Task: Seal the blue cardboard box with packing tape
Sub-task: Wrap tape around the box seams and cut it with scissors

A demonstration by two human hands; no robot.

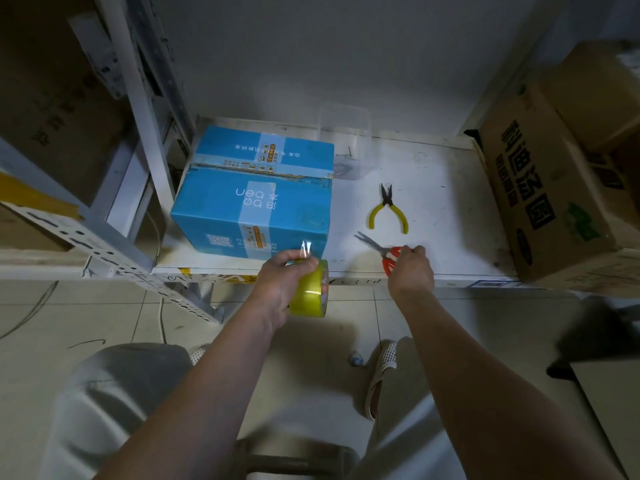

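Note:
The blue cardboard box (254,192) sits on the white shelf (433,202), its two top flaps closed with a ragged seam across the middle and a clear tape strip running over the top and down the front face. My left hand (282,278) grips a yellowish roll of packing tape (310,289) just in front of the box, a short loose tape end sticking up by my fingers. My right hand (410,271) holds the red handles of a pair of scissors (379,249) whose blades are open and point up and left over the shelf.
Yellow-handled pliers (388,209) lie on the shelf right of the box. A clear plastic container (346,147) with a few nails stands behind them. A brown carton (547,188) fills the shelf's right end. Metal rack uprights (145,109) stand to the left. Tiled floor lies below.

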